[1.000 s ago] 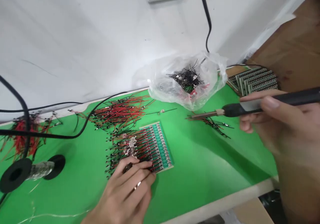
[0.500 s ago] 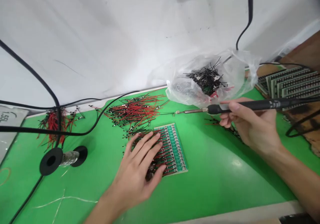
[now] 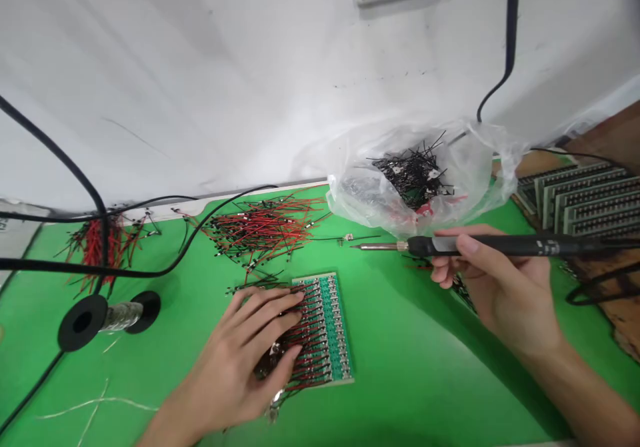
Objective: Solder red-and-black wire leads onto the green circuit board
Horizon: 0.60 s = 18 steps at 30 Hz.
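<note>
My right hand (image 3: 500, 280) grips a black soldering iron (image 3: 480, 245) like a pen. Its metal tip points left, just above the green mat, close to a small metal part (image 3: 349, 237) and clear of the board. My left hand (image 3: 245, 350) lies over red and black wires (image 3: 310, 360), fingers apart and slightly bent. These wires run to a row of pads on a green circuit board (image 3: 330, 324). Shiny parts at the wires' other ends are partly hidden under my palm.
A pile of red and black wires (image 3: 260, 227) lies behind the board; another pile (image 3: 100, 240) is at left. A solder spool (image 3: 120, 317) stands by black cables. A plastic bag (image 3: 350, 197) holds black wires. Stacked boards (image 3: 595, 200) stand at right, on the green mat (image 3: 425, 380).
My left hand and the circuit board have slid a little toward me and left. The soldering iron's tip has come away from the small metal part. The view has shifted slightly.
</note>
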Each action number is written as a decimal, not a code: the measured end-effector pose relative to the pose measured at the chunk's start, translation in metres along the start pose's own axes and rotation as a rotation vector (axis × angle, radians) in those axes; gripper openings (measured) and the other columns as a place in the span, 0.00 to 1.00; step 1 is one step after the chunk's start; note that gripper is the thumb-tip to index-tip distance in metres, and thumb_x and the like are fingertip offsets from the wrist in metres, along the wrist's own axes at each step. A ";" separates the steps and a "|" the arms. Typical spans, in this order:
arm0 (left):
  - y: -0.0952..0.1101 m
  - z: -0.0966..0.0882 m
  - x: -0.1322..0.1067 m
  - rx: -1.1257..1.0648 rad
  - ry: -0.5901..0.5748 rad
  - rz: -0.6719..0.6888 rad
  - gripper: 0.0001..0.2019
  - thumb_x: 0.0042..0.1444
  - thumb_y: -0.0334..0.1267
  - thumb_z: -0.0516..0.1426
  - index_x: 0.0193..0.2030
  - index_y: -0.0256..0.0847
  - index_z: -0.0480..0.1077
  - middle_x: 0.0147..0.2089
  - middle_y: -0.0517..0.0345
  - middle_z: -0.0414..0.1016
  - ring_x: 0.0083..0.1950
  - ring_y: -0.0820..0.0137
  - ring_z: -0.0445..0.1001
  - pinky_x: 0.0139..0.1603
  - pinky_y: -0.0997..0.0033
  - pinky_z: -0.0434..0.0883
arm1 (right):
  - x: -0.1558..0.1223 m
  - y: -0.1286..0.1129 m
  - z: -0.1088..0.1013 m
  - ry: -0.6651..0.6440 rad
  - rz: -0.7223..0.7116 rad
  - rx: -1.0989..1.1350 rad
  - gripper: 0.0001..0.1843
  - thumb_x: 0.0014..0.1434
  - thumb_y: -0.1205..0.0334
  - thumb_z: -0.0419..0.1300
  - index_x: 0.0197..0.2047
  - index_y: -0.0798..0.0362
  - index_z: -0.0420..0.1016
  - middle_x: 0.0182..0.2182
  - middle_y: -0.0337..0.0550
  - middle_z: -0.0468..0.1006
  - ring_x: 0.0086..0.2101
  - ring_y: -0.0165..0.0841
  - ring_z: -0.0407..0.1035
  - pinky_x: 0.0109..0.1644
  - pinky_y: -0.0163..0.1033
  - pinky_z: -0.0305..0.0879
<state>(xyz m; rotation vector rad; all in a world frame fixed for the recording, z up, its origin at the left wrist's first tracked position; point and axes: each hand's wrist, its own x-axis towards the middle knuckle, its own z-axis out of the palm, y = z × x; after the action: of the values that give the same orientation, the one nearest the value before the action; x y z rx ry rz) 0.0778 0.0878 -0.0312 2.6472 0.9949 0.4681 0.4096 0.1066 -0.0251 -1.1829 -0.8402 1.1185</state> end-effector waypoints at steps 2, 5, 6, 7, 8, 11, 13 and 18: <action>0.001 0.002 0.000 -0.001 0.025 0.005 0.17 0.59 0.30 0.60 0.55 0.40 0.70 0.61 0.48 0.75 0.63 0.59 0.71 0.62 0.51 0.67 | 0.003 -0.005 -0.001 0.015 -0.012 0.013 0.06 0.56 0.59 0.69 0.36 0.50 0.87 0.22 0.42 0.82 0.19 0.33 0.74 0.19 0.35 0.70; 0.002 0.003 0.000 -0.026 0.040 0.012 0.17 0.59 0.29 0.60 0.55 0.39 0.70 0.59 0.49 0.76 0.61 0.60 0.72 0.62 0.51 0.68 | 0.004 -0.012 -0.003 0.042 -0.051 0.021 0.07 0.56 0.60 0.66 0.35 0.49 0.87 0.21 0.41 0.81 0.18 0.32 0.72 0.17 0.35 0.67; 0.003 0.003 0.001 -0.045 0.053 0.008 0.17 0.59 0.29 0.60 0.55 0.39 0.70 0.59 0.49 0.76 0.60 0.60 0.73 0.61 0.52 0.68 | 0.003 -0.014 -0.004 0.054 -0.064 0.021 0.07 0.56 0.60 0.66 0.35 0.49 0.87 0.20 0.41 0.81 0.18 0.32 0.72 0.17 0.35 0.66; 0.003 0.004 0.001 -0.067 0.077 -0.002 0.18 0.59 0.28 0.60 0.56 0.39 0.70 0.58 0.48 0.76 0.59 0.61 0.73 0.60 0.53 0.69 | 0.002 -0.016 -0.005 0.066 -0.074 0.021 0.07 0.56 0.61 0.66 0.35 0.50 0.87 0.20 0.41 0.80 0.18 0.32 0.72 0.16 0.35 0.65; 0.003 0.004 0.001 -0.085 0.114 -0.020 0.18 0.59 0.27 0.59 0.56 0.39 0.70 0.57 0.48 0.76 0.57 0.62 0.74 0.59 0.55 0.70 | 0.000 -0.017 -0.006 0.077 -0.080 0.022 0.07 0.55 0.62 0.66 0.34 0.50 0.87 0.20 0.41 0.80 0.17 0.33 0.72 0.16 0.35 0.65; 0.003 0.004 0.001 -0.102 0.242 -0.137 0.16 0.61 0.27 0.58 0.55 0.40 0.70 0.53 0.51 0.77 0.53 0.66 0.75 0.54 0.61 0.72 | -0.005 -0.018 -0.008 0.100 -0.095 0.020 0.06 0.54 0.63 0.66 0.33 0.51 0.86 0.19 0.41 0.79 0.17 0.33 0.71 0.15 0.36 0.65; 0.000 0.000 0.001 -0.084 0.289 -0.259 0.13 0.63 0.29 0.57 0.53 0.41 0.71 0.49 0.55 0.78 0.50 0.68 0.75 0.51 0.65 0.72 | -0.007 -0.017 -0.007 0.107 -0.110 0.016 0.06 0.53 0.64 0.66 0.33 0.51 0.86 0.19 0.41 0.79 0.16 0.33 0.70 0.15 0.36 0.64; -0.016 -0.025 0.012 -0.007 0.309 -0.540 0.09 0.67 0.40 0.54 0.50 0.44 0.73 0.44 0.59 0.78 0.41 0.70 0.73 0.42 0.68 0.70 | -0.007 -0.009 -0.001 0.095 -0.129 0.005 0.04 0.51 0.64 0.69 0.32 0.53 0.85 0.19 0.43 0.80 0.16 0.34 0.71 0.15 0.37 0.65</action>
<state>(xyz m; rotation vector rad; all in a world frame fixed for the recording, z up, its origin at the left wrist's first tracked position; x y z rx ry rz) 0.0676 0.1112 -0.0114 2.1999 1.7213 0.7514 0.4109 0.0994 -0.0158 -1.1524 -0.8277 0.9515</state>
